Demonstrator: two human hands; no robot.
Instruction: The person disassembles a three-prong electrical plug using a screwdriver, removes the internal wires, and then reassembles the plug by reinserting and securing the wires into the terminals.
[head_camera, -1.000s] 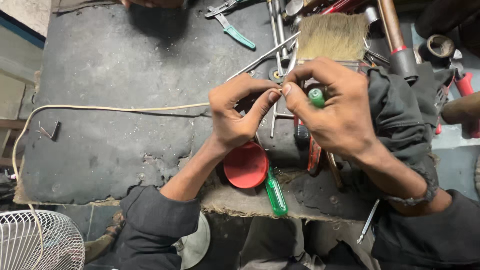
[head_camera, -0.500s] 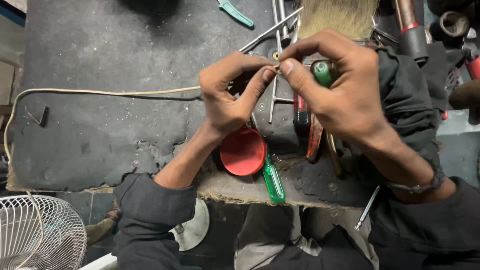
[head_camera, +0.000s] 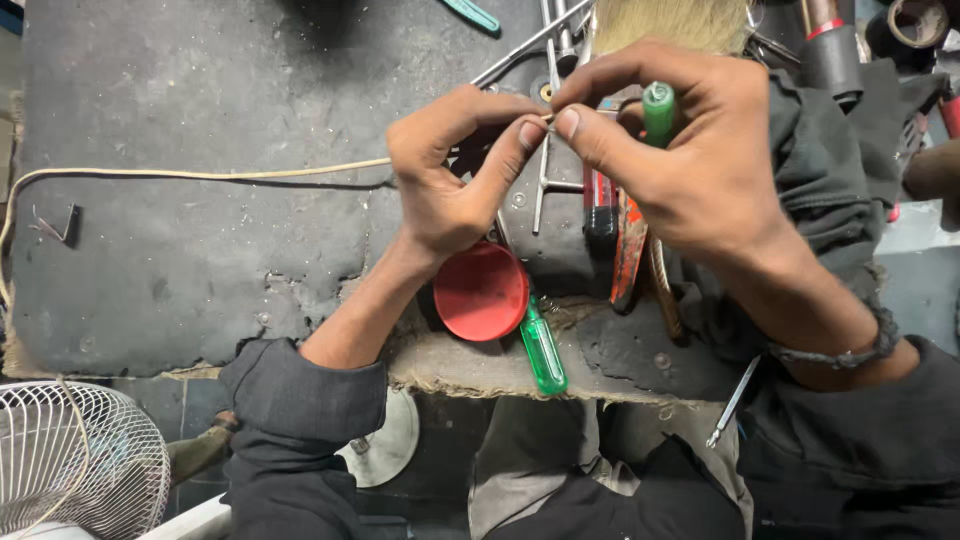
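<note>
Head view shows left hand (head_camera: 450, 185) and right hand (head_camera: 690, 160) pinching the cream cable (head_camera: 200, 174) end together above the surface's (head_camera: 200, 250) far edge, right fingers also clenched around a green-handled screwdriver (head_camera: 658, 108), apparently kept ready.

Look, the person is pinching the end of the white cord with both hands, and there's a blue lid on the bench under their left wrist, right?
Not quite. The lid under the left wrist is red, not blue, as the head view shows. The rest holds: the left hand and the right hand pinch the end of the white cord between their fingertips.
</note>
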